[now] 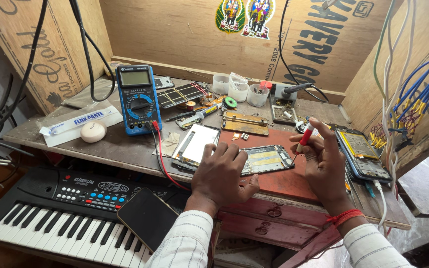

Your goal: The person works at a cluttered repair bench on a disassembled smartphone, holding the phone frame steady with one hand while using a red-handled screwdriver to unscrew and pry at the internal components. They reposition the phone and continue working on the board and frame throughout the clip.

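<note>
The left hand [220, 173] lay flat, fingers spread and clamping nothing, pressing down on the near end of an opened phone [266, 159] on the red mat [284, 183]; that end of the phone was hidden beneath the palm. Just right of it, the right hand [325, 166] pinched a red-handled screwdriver [304, 140] between thumb and fingers, tip angled down toward the phone's right edge (the tip itself was too fine to make out, so contact could not be told). Beyond the left hand's fingertips lay a detached screen panel [194, 144]. Right of the right hand rested another opened phone [363, 154], partly cut off behind the wrist.
</note>
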